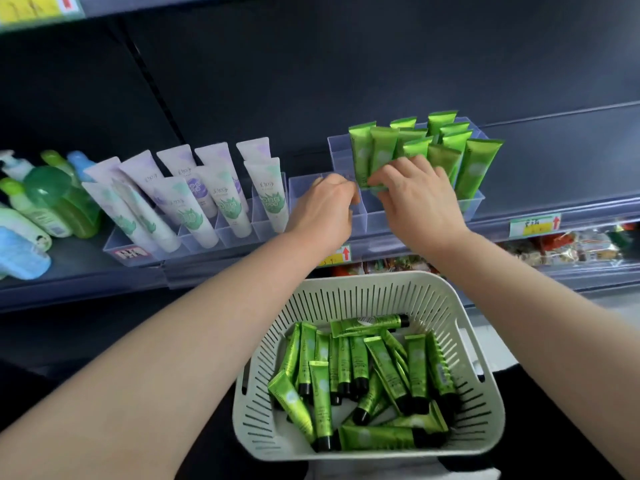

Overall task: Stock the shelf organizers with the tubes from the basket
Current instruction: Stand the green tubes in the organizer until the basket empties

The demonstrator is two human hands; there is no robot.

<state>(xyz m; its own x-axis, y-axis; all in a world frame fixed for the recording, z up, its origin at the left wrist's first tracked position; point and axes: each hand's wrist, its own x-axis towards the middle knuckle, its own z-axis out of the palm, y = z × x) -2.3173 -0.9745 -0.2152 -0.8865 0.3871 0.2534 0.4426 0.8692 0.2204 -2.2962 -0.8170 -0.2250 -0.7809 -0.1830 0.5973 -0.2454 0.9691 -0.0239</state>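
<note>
White tubes [194, 202] already fill the clear organizer [117, 244] at left. The left hand [325, 206] curls at the empty compartments [304, 188] beside it; whether it holds anything, I cannot tell. The right hand [415, 192] grips green tubes [362, 157] standing in the right organizer [474, 206], which looks partly stocked — many more lie in the basket [346, 292].

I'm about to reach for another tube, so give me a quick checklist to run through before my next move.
1. Basket has stock: ok, many green tubes inside.
2. Free slot in clear organizer: ok, front-left compartments look empty.
3. Stocked tubes upright: ok.
4. Right hand clear of shelf: not ok, it pinches the front tube.
5. Left hand free: cannot tell, fingers curled at the organizer's edge.
</note>
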